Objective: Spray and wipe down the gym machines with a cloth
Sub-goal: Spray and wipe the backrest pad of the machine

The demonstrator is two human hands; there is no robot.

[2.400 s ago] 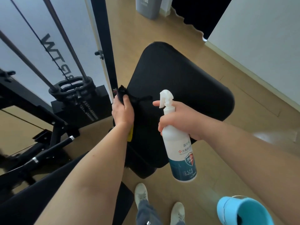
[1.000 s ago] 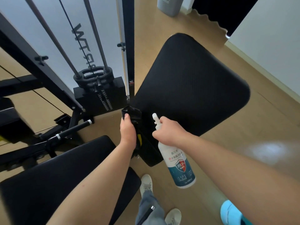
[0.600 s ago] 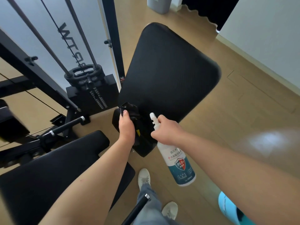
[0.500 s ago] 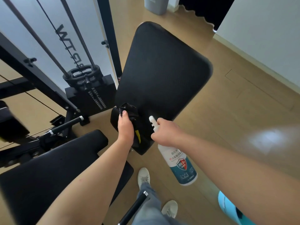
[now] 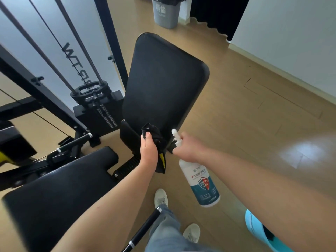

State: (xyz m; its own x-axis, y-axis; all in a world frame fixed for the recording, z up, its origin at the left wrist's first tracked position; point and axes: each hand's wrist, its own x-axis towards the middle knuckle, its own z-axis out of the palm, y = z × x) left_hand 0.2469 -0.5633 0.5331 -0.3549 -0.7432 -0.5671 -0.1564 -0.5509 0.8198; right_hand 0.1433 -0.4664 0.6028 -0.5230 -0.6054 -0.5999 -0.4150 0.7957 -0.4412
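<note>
My left hand (image 5: 148,149) grips a black cloth (image 5: 153,133) with a yellow tag and holds it against the lower end of the long black bench pad (image 5: 163,84). My right hand (image 5: 189,146) grips the neck of a white spray bottle (image 5: 201,180) with a teal label; the bottle hangs tilted below the hand, its nozzle pointing up and to the left beside the cloth. A second black pad (image 5: 60,193) lies lower left, under my left forearm.
A cable machine with a black weight stack (image 5: 98,110) and steel guide rods stands left of the pad. A grey bin (image 5: 166,12) is at the far end of the wood floor. A light blue bucket (image 5: 261,231) sits lower right. A black handle bar (image 5: 143,231) crosses near my feet.
My left hand and the cloth have slid down the pad's left edge to its lower end. The bottle has dropped from upright to a hanging tilt, and my view has shifted.
</note>
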